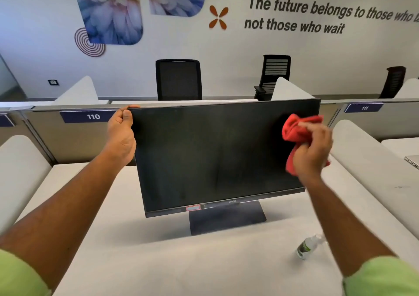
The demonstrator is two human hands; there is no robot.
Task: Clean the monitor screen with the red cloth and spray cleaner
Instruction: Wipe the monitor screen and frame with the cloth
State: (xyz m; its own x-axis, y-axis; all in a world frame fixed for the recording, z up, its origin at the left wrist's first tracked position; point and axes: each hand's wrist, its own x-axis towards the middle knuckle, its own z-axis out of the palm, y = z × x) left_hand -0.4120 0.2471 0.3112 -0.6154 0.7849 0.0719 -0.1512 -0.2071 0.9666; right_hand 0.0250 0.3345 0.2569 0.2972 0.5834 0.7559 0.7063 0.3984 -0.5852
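Wiping underway: right hand (311, 150) clutches red cloth (294, 128) against monitor screen (215, 150), right of frame. Left hand (121, 134) pinches the upper-left corner. Spray bottle (307, 247) idle lower right; most screen likely unwiped.

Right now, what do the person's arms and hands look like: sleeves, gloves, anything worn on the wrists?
Both arms are bare from the upper arm down, with short light-green sleeves showing at the bottom corners of the view. The left hand and right hand wear no gloves. No watch, bracelet or ring shows on the wrists or the fingers, though the right hand is somewhat blurred.
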